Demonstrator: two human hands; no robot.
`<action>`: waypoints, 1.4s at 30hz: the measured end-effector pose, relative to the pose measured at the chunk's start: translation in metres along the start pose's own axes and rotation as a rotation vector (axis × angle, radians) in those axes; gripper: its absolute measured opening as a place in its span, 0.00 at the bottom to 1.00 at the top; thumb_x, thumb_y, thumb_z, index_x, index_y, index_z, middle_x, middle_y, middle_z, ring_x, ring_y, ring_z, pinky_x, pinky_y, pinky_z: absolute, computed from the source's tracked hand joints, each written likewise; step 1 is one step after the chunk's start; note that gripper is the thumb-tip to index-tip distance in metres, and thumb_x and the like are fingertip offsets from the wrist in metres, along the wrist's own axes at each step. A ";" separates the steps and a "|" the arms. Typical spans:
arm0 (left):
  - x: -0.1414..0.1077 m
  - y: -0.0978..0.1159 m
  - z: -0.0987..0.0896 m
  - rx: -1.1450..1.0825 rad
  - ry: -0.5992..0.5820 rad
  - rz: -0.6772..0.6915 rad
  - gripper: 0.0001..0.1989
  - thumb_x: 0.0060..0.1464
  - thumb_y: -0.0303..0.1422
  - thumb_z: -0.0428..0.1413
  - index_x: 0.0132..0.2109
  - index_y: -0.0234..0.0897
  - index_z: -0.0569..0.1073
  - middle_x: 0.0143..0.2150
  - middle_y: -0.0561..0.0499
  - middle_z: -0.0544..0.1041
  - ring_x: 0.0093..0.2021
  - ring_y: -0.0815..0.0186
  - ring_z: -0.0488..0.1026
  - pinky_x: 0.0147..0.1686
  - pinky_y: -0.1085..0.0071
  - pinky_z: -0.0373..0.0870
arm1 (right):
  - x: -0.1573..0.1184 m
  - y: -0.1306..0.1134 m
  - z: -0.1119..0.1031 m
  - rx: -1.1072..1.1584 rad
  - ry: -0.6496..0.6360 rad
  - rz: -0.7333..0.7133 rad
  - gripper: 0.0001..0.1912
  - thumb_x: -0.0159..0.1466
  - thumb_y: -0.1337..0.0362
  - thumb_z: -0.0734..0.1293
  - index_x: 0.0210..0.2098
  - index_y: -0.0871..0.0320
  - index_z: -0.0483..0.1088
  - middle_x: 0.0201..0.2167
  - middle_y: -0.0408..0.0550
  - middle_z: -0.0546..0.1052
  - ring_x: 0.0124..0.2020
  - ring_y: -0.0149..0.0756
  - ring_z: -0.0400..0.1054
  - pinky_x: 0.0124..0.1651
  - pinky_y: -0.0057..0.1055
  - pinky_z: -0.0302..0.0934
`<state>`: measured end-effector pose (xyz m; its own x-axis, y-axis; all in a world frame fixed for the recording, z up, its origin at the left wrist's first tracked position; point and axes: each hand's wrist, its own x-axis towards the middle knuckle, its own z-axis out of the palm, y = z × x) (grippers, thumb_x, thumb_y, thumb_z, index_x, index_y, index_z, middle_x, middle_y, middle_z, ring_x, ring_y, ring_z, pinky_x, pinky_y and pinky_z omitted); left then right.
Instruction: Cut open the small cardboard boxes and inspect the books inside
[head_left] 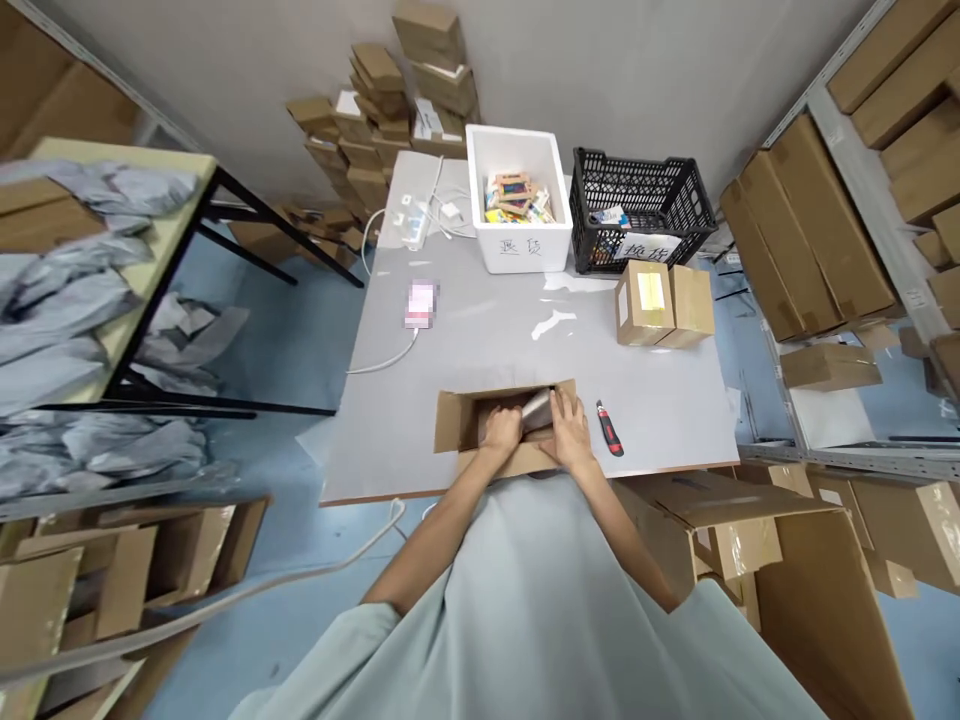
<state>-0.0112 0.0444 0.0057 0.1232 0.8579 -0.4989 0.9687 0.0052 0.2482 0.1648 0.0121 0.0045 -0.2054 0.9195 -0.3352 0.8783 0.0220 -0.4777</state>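
An open cardboard box point(448, 420) sits at the table's near edge, its flaps spread. My left hand point(502, 430) reaches into it with curled fingers, closed beside a pale, greyish item point(536, 404) whose kind I cannot make out. My right hand point(570, 430) grips the box at its right side, fingers along the edge and thumb toward the front flap. The box's floor and my left fingertips are partly hidden. Just right of my right hand lies a red and black utility knife point(609, 430).
At the back of the table point(480, 340) stand a white bin point(525, 250) with small colourful boxes, a black crate point(645, 210) and two small cartons point(645, 305). A power strip point(414, 228) and a blurred-out device point(421, 303) with cable are left. A large open carton point(825, 600) stands at lower right.
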 end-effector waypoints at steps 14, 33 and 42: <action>-0.076 -0.063 -0.065 -0.570 0.265 -0.065 0.15 0.64 0.46 0.62 0.47 0.43 0.86 0.40 0.49 0.88 0.43 0.51 0.85 0.41 0.66 0.73 | -0.002 0.001 -0.022 0.283 0.153 -0.068 0.61 0.64 0.48 0.82 0.86 0.59 0.54 0.85 0.65 0.60 0.88 0.64 0.49 0.85 0.63 0.55; -0.101 -0.047 -0.089 -1.538 0.298 -0.027 0.45 0.41 0.80 0.66 0.36 0.38 0.76 0.29 0.50 0.78 0.32 0.61 0.73 0.31 0.70 0.67 | -0.016 -0.066 -0.050 1.072 0.390 0.069 0.33 0.57 0.45 0.83 0.56 0.55 0.80 0.53 0.55 0.86 0.46 0.43 0.82 0.48 0.37 0.79; -0.108 -0.042 -0.079 -1.579 0.231 -0.024 0.44 0.45 0.79 0.65 0.37 0.38 0.77 0.30 0.49 0.79 0.32 0.60 0.74 0.36 0.68 0.74 | -0.026 -0.082 -0.054 1.136 0.297 0.095 0.27 0.59 0.42 0.83 0.46 0.55 0.80 0.41 0.50 0.88 0.38 0.40 0.81 0.43 0.34 0.77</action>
<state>-0.0820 -0.0078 0.1145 -0.0639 0.9049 -0.4208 -0.2336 0.3964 0.8879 0.1215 0.0071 0.0963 0.0811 0.9572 -0.2777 -0.0353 -0.2757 -0.9606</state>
